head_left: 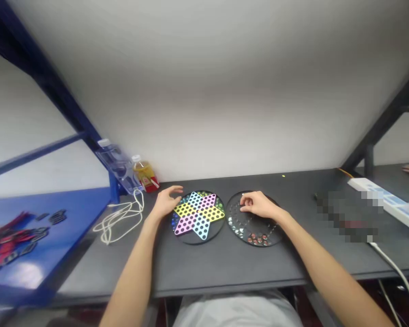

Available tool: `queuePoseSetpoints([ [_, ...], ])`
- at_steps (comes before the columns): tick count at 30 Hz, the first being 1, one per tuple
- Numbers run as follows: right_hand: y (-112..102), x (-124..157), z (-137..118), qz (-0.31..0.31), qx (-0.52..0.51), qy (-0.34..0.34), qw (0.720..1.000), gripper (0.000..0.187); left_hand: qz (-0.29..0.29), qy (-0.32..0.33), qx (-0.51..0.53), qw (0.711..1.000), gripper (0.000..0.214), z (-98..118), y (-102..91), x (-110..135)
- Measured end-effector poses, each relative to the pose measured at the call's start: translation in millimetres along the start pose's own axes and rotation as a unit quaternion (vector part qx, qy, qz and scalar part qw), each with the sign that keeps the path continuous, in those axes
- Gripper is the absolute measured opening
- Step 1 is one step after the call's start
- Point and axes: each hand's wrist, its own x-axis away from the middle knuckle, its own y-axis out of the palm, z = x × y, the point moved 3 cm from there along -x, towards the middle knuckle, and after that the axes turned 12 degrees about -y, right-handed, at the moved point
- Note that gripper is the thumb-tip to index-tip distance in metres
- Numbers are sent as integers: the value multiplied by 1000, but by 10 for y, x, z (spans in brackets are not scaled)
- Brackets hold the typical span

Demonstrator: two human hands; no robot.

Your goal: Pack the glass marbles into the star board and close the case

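A round Chinese checkers board (198, 216) with a star of yellow, pink and pale blue fields lies on the dark table (225, 268). My left hand (168, 200) rests at the board's left rim, fingers loosely spread and holding nothing. To the right lies a round black tray (252, 227) with several marbles, red ones at its near edge. My right hand (257, 203) hovers over the tray's far part, fingers curled down as in a pinch; what they hold is hidden.
A clear water bottle (117, 163) and a bottle of yellow drink (143, 171) stand at the back left by a blue frame. A white cable (121, 218) lies coiled nearby. A white power strip (385, 200) and its cord run along the right.
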Motion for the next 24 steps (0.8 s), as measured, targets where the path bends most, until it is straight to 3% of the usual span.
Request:
queuePoseSetpoints([
  [7,-61,-6,130,9,33,18,999,16,-144,-57,35,987,75,64,-119,127],
  [14,-163,30,281,46,90,55,993,14,-193,-57,-31,979,78,181,-169,216],
  [19,-152,27,312,44,110,78,990,13,-183,-69,-67,978,66,202,-185,232],
  [24,-140,20,317,46,108,107,987,14,-52,-9,-118,992,25,176,-178,132],
])
